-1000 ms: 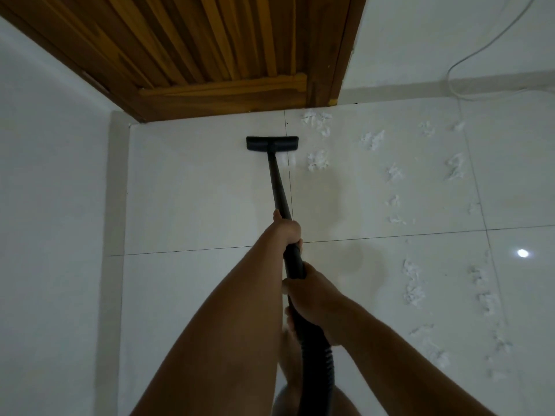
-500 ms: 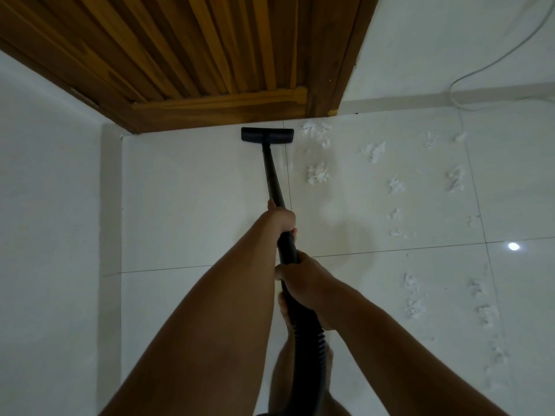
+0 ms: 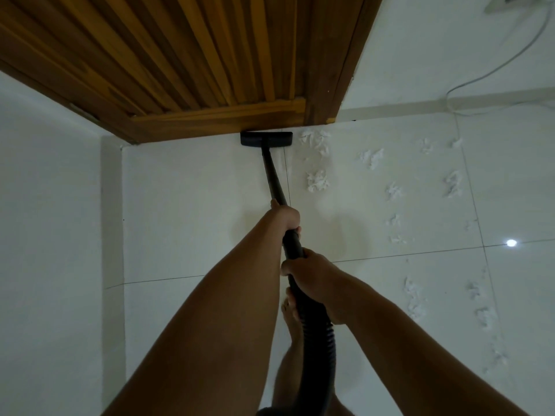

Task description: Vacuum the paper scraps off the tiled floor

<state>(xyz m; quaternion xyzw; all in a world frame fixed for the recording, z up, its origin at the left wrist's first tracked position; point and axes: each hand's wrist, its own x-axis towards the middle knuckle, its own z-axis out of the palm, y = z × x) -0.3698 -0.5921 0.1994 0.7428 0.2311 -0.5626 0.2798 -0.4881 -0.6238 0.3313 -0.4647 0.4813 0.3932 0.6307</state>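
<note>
Left hand point(image 3: 285, 217) curled round the black vacuum tube point(image 3: 273, 178), right hand point(image 3: 312, 273) gripping it nearer by the ribbed hose point(image 3: 319, 340), nozzle point(image 3: 266, 139) far against the wooden door point(image 3: 210, 55), paper scraps point(image 3: 316, 180) strewn to its right across the tiled floor point(image 3: 186, 211)

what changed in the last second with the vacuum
The floor nozzle slid forward, away from the person, and now sits at the foot of the wooden door. The left hand and right hand kept their grip on the wand; the paper scraps to its right lie unmoved.
</note>
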